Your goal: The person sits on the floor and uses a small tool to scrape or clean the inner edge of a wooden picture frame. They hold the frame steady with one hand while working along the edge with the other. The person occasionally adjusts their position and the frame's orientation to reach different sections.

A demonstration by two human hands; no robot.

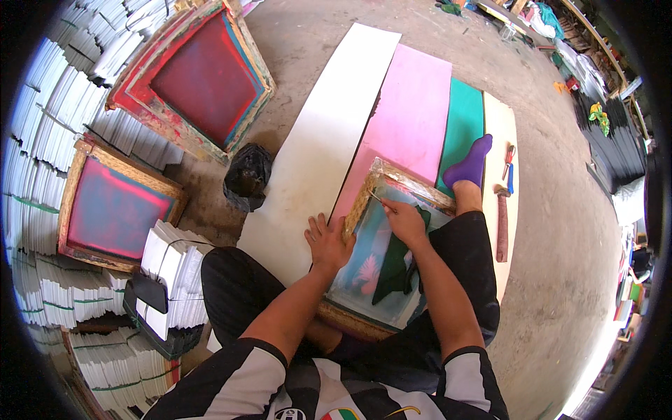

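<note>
L hand (329, 243) is placed at the L bar of a wooden frame (362, 204); its grip is spread, w/ the fingers fanned over a white board (329, 133) and the thumb side close to the bar. R hand (404, 222) is above the mesh; its grip is pinching a thin tool (376, 198), whose tip points to the upper L corner of the frame. Whether the tip touches the wood, I cannot tell.

The frame lies tilted btwn the person's legs, partly over the white board and a pink board (409, 105). On its mesh is a pink leaf-like mark (365, 273), and a dark green cloth (393, 273) lies there under the R forearm.

Re: markings, the striped shirt (245, 381) bears a round white-and-black emblem (289, 414) and, next to it, a patch in green, white & red (341, 414); both are cut by the lower edge.

To the R, on a cream board (498, 119), are a hammer (502, 224) and, just beyond it, a tool w/ red & blue parts (510, 175). To the L are a black plastic bag (247, 178), 2 more frames w/ reddish mesh (203, 84) and stacks of white paper (63, 112).
</note>
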